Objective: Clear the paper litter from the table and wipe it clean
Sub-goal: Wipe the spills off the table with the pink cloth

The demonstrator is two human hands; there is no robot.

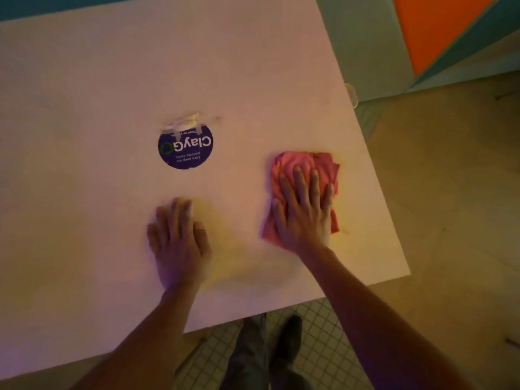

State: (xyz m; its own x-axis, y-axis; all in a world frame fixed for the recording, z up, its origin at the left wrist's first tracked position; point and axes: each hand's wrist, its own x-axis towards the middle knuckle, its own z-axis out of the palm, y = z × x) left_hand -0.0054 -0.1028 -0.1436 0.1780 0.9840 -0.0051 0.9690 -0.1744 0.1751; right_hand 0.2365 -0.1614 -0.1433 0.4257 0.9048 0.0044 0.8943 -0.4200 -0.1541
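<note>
A white table point(84, 108) fills most of the head view. My right hand point(304, 209) lies flat with straight fingers on a crumpled pink cloth point(323, 164), pressing it onto the table near the right edge. My left hand point(178, 243) rests on the bare tabletop, palm down, fingers slightly bent, holding nothing. A round dark blue sticker point(185, 149) sits in the middle of the table. A torn white paper scrap point(184, 122) lies at the sticker's far edge.
The table's right edge point(388, 192) and near edge point(253, 316) border a tiled floor. My legs and a dark shoe point(287, 350) stand below the near edge. An orange and teal wall panel point(439, 29) is at the back right.
</note>
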